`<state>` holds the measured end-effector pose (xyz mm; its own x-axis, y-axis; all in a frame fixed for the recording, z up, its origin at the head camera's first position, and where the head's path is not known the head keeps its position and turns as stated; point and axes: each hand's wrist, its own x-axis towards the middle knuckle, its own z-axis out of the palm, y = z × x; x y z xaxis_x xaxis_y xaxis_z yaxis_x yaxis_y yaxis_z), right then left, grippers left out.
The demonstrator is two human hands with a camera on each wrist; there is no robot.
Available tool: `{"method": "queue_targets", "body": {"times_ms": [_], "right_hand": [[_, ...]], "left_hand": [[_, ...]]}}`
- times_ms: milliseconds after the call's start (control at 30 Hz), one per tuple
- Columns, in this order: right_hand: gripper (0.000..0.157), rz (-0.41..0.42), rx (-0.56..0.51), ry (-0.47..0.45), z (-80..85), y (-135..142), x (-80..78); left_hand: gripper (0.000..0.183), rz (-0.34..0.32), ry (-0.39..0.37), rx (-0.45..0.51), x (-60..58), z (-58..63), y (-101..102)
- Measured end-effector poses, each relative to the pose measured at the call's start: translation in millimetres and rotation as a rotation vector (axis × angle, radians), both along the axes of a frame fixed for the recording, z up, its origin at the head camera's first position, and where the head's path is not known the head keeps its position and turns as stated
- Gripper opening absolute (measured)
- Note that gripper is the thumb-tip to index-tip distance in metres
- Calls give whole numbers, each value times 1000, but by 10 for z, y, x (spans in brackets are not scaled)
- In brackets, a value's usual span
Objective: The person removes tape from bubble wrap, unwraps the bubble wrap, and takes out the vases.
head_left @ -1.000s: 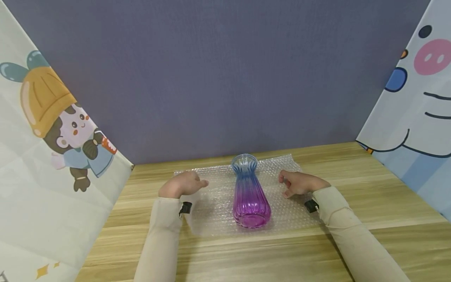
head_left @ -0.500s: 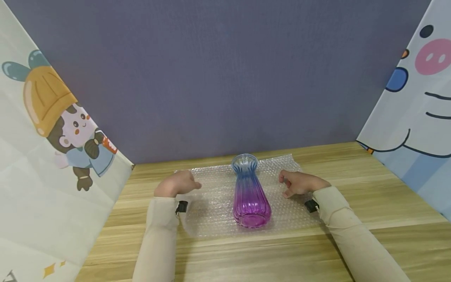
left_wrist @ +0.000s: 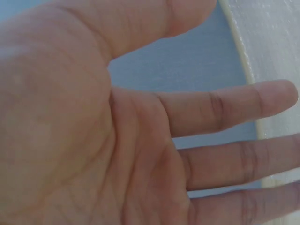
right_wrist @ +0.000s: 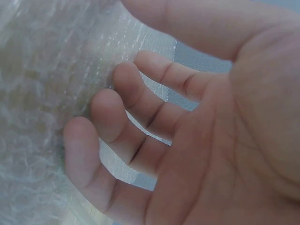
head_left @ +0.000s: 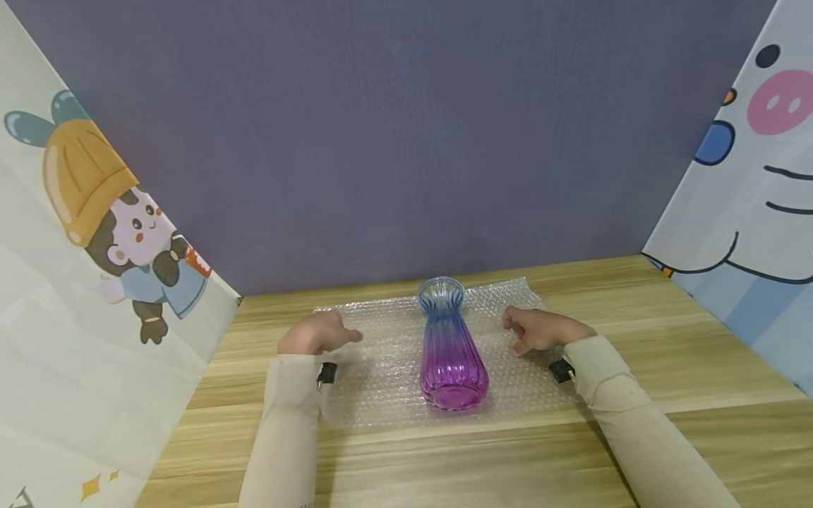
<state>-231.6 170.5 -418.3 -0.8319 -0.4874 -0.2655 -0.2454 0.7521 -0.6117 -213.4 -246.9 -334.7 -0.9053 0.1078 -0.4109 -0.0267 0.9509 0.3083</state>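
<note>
A ribbed glass vase [head_left: 452, 353], blue at the neck and purple at the base, lies on its side on a sheet of bubble wrap [head_left: 394, 388], its mouth toward the back wall. My left hand [head_left: 317, 333] is over the sheet's left edge; in the left wrist view its fingers [left_wrist: 211, 110] stretch out straight with nothing held. At the sheet's right side is my right hand [head_left: 545, 330]. Its fingers [right_wrist: 110, 112] bend loosely, and their tips rest on or close to the bubble wrap in the right wrist view. Neither hand touches the vase.
The wood-grain table [head_left: 483, 466] ends at a grey-blue wall [head_left: 406, 141] behind. A white cloth with a cartoon child [head_left: 136, 226] hangs on the left, and one with a cartoon pig [head_left: 762, 162] on the right.
My left hand has shifted slightly left, away from the vase, then nearly stopped. My right hand, the vase and most of the bubble wrap look unmoved.
</note>
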Motion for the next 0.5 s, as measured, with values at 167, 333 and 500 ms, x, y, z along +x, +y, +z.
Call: {"method": "queue_targets", "body": {"times_ms": [167,333,500], "right_hand": [[41,1,2,-4,0,-4,-2],[40,-5,4,-3,9,-5,2],[41,1,0,7,18,-1,12]], "left_hand": [[84,57,-14,1,-14,-36,-28],[86,88,-13,-25,-25,-56,-62],[85,113,-13,-32,-21,-61,-106]]}}
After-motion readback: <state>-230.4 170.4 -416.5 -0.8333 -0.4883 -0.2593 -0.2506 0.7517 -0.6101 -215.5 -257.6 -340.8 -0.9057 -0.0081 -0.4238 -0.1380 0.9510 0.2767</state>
